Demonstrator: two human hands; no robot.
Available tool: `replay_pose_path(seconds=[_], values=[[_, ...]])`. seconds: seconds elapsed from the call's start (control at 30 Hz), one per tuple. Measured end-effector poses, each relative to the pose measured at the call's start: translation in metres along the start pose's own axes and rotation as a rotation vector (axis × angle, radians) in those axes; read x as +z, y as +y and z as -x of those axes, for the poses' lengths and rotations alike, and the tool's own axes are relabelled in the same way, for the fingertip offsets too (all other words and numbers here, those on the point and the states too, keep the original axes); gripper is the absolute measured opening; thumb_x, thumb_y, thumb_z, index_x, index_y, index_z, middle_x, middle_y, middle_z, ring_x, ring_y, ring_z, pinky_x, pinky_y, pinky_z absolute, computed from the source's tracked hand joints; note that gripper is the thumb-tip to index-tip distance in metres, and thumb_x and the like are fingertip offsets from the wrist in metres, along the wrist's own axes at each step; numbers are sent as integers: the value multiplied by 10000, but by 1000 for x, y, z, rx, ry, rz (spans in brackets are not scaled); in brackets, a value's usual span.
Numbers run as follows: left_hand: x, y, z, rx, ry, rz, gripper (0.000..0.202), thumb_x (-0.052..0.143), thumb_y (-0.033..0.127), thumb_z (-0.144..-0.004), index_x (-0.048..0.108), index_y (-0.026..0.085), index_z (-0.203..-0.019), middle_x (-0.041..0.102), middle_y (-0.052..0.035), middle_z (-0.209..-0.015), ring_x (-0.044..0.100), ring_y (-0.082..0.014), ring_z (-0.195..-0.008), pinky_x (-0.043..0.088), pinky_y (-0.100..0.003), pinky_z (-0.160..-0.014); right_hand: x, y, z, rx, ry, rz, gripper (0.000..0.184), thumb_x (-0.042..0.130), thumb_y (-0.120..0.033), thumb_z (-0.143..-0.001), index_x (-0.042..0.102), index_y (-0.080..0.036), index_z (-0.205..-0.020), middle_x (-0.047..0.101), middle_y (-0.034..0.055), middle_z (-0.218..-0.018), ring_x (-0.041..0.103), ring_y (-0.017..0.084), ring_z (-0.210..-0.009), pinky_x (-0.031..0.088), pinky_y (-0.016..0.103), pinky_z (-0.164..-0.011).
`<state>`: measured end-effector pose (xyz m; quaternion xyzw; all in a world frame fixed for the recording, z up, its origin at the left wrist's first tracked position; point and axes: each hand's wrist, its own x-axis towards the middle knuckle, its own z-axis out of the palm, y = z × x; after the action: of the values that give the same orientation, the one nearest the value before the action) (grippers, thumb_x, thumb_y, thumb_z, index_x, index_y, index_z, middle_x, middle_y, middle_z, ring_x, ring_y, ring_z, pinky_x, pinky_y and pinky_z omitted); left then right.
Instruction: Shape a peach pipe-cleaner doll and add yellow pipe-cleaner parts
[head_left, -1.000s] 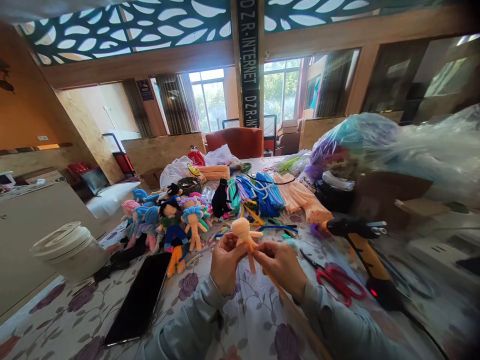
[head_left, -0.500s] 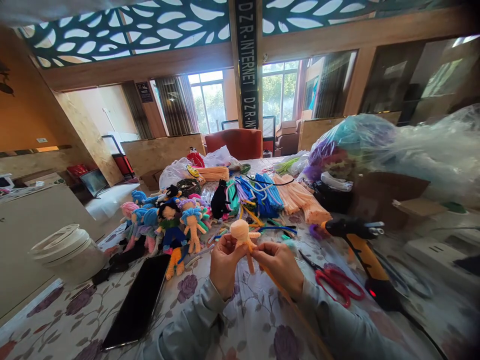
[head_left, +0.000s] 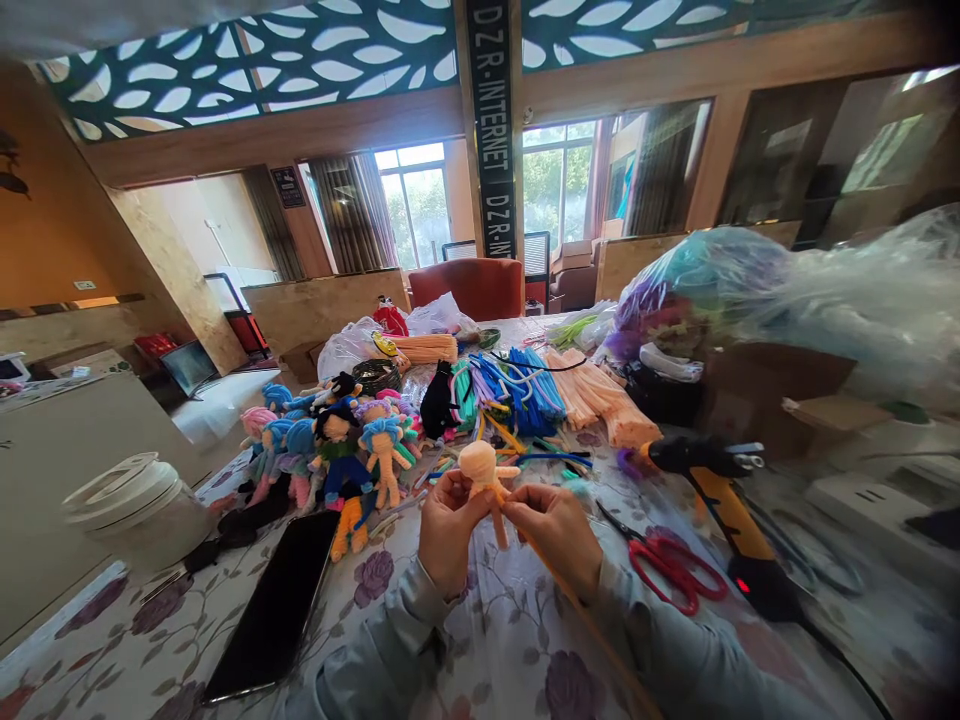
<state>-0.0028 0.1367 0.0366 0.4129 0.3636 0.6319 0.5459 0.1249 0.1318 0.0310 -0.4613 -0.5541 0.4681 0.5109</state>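
Peach doll (head_left: pixel 478 462), raised over the near ctr of a table, held btwn a worker's two hands. Its long axis runs nearly upright in view, head at top & tipped slightly L, one leg pointing down twd the wearer, one arm stuck out to the R. L hand (head_left: pixel 448 530) pinches the body btwn thumb & fingers; R hand (head_left: pixel 559 530) has its fingertips pinched at the doll's R side, on a yellow-orange strip (head_left: pixel 581 600) that trails down twd the bottom R, alongside the R sleeve. The fingers cover much of the torso; a second leg can't be made out.

Floral cloth (head_left: pixel 390 640) covers the table. Bkgd: a red chair (head_left: pixel 466 287) at the far side, bright windows (head_left: pixel 416 210), a dark pillar (head_left: pixel 491 130) w/ white lettering.

Just beyond the doll, loose stem offcuts (head_left: pixel 555 458); behind those, blue stems (head_left: pixel 544 390) & peach stems (head_left: pixel 600 400) in bundles. L of the hands, a heap of yarn dolls (head_left: pixel 384 460), a black phone (head_left: pixel 274 610) lying flat, a white tub (head_left: pixel 139 510). R, near the R hand: red-handled scissors (head_left: pixel 679 570), then a glue gun (head_left: pixel 724 500) w/ red light lit. Bulky plastic bags (head_left: pixel 720 265) block the far R.
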Motion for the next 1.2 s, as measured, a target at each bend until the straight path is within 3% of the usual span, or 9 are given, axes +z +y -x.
replay_pose_path(seconds=[0.8,1.03,1.2], values=[[-5,2,-7,-76,135,94,316,774,199,-554,554,163,-777,649,9,-691,652,-155,-651,526,-277,-629,-1,-6,5,-1,-44,-34,163,585,-249,-677,585,-156,-543,513,-40,-451,443,93,-450,318,222,-470],[-20,-2,-17,-66,127,-298,246,761,246,-556,609,147,-723,653,-4,-600,584,-120,-513,424,-220,-488,1,-3,4,-5,-78,-98,181,601,-293,-679,566,-161,-561,509,-39,-472,435,93,-465,310,223,-474],[-24,-1,-19,29,8,-482,170,717,250,-593,623,157,-700,681,-33,-661,634,-177,-632,466,-272,-600,-1,-5,4,-32,-128,-45,174,581,-294,-698,561,-169,-579,560,-19,-528,490,110,-508,368,230,-503]])
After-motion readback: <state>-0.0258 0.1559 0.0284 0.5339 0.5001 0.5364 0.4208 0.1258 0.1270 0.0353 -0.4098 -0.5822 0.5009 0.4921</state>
